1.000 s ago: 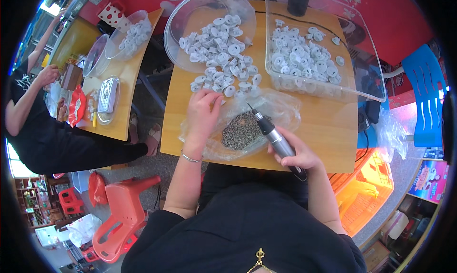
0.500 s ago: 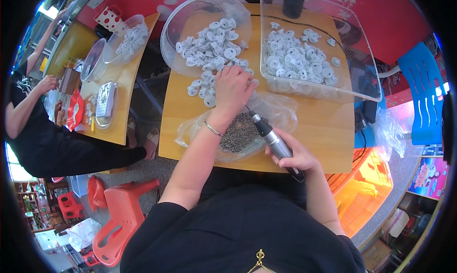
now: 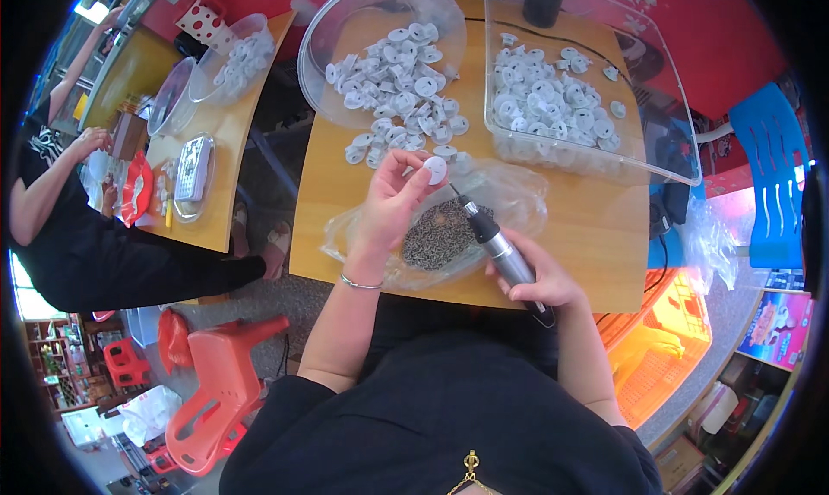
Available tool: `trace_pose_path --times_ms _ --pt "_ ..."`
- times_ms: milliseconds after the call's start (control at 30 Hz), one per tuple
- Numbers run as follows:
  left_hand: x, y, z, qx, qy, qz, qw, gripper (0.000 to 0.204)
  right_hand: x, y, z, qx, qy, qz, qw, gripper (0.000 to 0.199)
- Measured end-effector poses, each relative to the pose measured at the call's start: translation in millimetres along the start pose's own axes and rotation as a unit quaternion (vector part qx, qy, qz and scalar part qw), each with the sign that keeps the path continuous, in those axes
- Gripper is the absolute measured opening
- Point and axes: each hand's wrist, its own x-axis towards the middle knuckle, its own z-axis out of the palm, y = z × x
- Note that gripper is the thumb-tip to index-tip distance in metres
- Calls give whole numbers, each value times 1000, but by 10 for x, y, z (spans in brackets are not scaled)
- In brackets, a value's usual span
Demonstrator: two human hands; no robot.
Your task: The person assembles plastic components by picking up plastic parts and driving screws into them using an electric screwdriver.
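Wooden worktop carries a clear bin of white plastic discs. Above a clear bag of small screws, the left hand pinches one white disc in its fingers; the right hand grips an electric screwdriver, tip near the disc.

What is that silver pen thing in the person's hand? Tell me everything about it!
The electric screwdriver is slim and pen-shaped, with a silvery metal-looking body, a darker collar near the front and a thin bit at its tip. The right hand grips its rear half. It lies slanted, tip pointing up and left toward the small white round part pinched in the left hand. Its tip hangs over the clear plastic bag holding a dark heap of tiny screws.
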Motion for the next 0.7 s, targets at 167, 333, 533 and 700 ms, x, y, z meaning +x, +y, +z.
trace_pose_path --times_ms 167,333,533,700 --pt "-22 -60 -6 -33 -20 -33 999 8 0 9 9 4 -5 4 1000 96" --pt "-35 -87 -31 -39 -25 -44 998 9 -4 16 9 9 2 6 1000 96" --pt "-38 -47 13 -31 -17 -56 998 11 18 36 2 -16 -1 -15 1000 103" --pt "-37 -61 -3 -22 -27 -53 998 13 21 25 23 -13 3 -17 1000 102"
